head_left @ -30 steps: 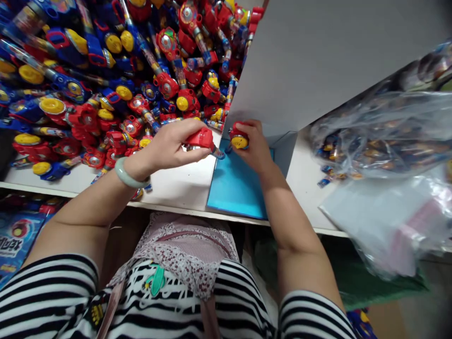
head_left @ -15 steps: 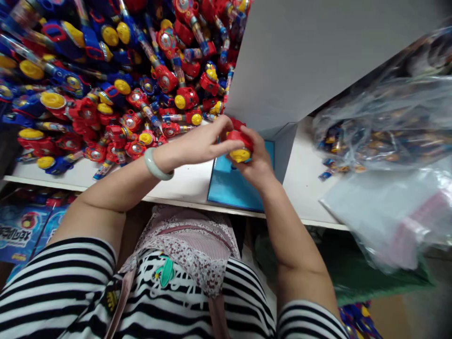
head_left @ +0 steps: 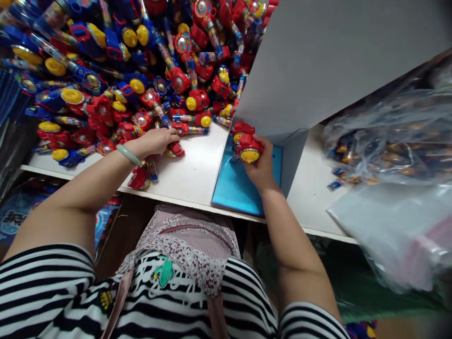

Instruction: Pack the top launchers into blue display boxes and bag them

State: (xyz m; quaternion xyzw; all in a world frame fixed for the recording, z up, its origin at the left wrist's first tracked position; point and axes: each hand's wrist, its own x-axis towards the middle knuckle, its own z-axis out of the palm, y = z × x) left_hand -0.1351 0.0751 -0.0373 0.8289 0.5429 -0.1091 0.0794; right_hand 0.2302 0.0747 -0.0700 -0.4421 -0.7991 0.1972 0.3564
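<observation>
My right hand is closed round a red candy toy with a round yellow face. Another red toy lies against it on the far side; whether my fingers hold that one too is hidden. Both are over a bright blue open box or tray on the white shelf. My left hand, with a pale bangle at the wrist, reaches to the front edge of the toy pile. Its fingers are curled down over a red toy, partly hidden beneath them.
A big heap of red and blue toys with candy-filled clear tubes covers the left of the shelf. A tall grey-white panel stands behind the blue box. Clear plastic bags with small packets lie at the right.
My left hand has left the toy over the blue box and moved left to the pile's front edge. My right hand stays over the box with the red toy. The view has shifted slightly.
</observation>
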